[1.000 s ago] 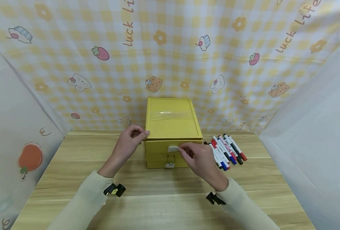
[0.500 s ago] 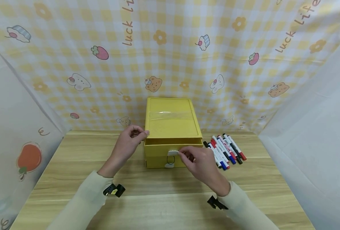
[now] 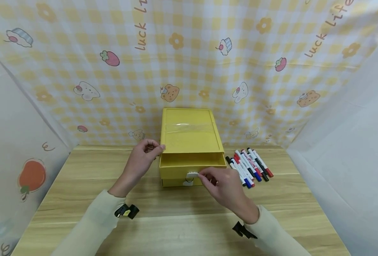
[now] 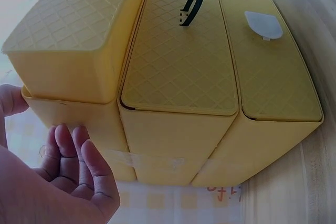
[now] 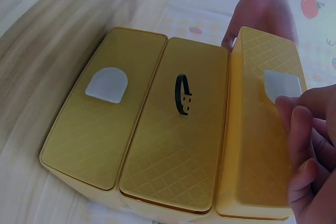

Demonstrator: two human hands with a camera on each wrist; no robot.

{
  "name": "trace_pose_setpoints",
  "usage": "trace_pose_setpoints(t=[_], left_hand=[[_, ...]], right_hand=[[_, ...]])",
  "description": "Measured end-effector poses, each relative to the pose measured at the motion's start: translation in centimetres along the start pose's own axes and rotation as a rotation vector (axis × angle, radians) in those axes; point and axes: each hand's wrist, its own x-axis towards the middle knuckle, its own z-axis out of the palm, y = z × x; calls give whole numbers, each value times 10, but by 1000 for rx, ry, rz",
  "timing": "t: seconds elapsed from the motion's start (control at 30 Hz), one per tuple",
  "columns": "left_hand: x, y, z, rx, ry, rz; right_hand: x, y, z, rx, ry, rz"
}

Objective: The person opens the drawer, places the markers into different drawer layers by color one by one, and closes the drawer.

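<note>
A yellow box of stacked drawers (image 3: 192, 140) stands against the patterned cloth, clear tape across its top. Its top drawer (image 3: 173, 172) sticks partway out, and a strip of the inside shows behind its front. My right hand (image 3: 225, 185) pinches the white tab (image 3: 192, 174) on that drawer between thumb and fingers. My left hand (image 3: 141, 165) rests at the box's front left corner, thumb on the upper edge and loosely bent fingers by the side wall. Below, the middle drawer (image 5: 178, 140) has a black loop handle (image 5: 179, 95), and the bottom drawer (image 5: 89, 135) a white tab (image 5: 107, 85); both are pushed in.
Several markers (image 3: 249, 167) with red, blue and black caps lie in a group right of the box, close to my right hand. The wooden table (image 3: 176, 227) extends in front. Cloth (image 3: 189, 71) hangs directly behind, and pale side sheets (image 3: 352, 142) flank the table.
The top drawer has slid out toward me, from nearly closed to partway out, with my right hand drawing its tab along. My left hand has stayed at the corner.
</note>
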Motion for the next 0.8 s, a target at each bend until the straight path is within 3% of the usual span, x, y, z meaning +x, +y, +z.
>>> trace_pose_setpoints(t=[0.8], left_hand=[[1,-1,-1,5,-8,5]], right_hand=[[-15,-25,-13,24,-40,-29]])
